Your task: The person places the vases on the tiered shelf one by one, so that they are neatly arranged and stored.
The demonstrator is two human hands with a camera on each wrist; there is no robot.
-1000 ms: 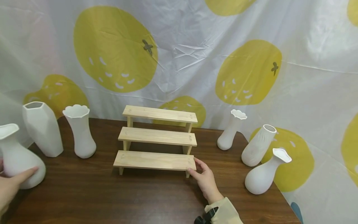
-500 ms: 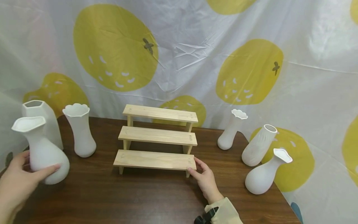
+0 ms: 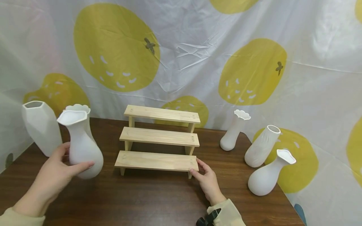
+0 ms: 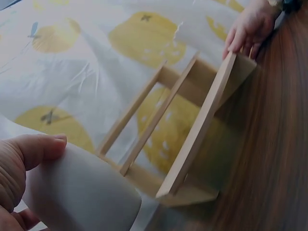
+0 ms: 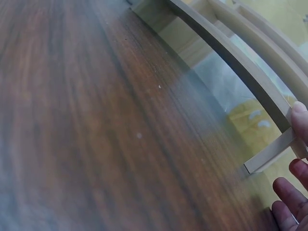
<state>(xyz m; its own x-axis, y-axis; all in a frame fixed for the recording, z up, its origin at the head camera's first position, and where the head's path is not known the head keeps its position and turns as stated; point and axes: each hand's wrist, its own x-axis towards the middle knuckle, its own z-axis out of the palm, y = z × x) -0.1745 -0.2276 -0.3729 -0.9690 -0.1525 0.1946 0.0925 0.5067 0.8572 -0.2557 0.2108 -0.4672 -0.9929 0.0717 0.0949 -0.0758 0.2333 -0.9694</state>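
Observation:
In the head view my left hand (image 3: 55, 174) grips a white vase (image 3: 86, 157) with a wavy flared mouth and round belly, thumb across its front. The vase hangs above the table, left of a three-step wooden stand (image 3: 155, 160), and partly covers a scalloped-rim vase (image 3: 77, 107) behind. The left wrist view shows the thumb on the vase's smooth body (image 4: 82, 190). My right hand (image 3: 208, 182) pinches the right front corner of the stand's lowest step, thumb on its front edge. In the right wrist view that thumb (image 5: 299, 120) lies at the board's end, above the leg (image 5: 269, 153).
A faceted white vase (image 3: 42, 128) stands at the far left. On the right are a slim scalloped vase (image 3: 230, 135), a ribbed vase (image 3: 260, 149) and a round-bellied vase (image 3: 264, 179) near the edge of the brown table (image 3: 135, 201). A fruit-print curtain (image 3: 186, 56) hangs behind.
My left hand has carried the held vase rightward from the left edge of the head view toward the stand, raising it slightly. My right hand has stayed at the stand's corner.

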